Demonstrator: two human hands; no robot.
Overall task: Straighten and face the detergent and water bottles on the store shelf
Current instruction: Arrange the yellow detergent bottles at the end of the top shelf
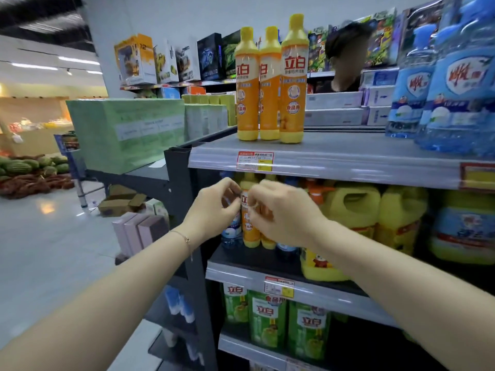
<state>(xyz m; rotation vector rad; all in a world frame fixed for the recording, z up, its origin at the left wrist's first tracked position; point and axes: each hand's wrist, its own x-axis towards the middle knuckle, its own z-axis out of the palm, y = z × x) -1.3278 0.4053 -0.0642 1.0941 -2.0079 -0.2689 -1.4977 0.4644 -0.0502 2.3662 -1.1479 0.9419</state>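
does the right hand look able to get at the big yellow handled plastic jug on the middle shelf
Probably yes: the yellow handled jug stands just right of the right hand, nothing in front. It must first release the slim orange detergent bottle it grips.

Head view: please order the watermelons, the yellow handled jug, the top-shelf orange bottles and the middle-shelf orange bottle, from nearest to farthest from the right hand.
1. Middle-shelf orange bottle, gripped by the right hand.
2. Yellow handled jug, just to the right, same shelf.
3. Top-shelf orange bottles, one shelf up.
4. Watermelons, far left on the floor.
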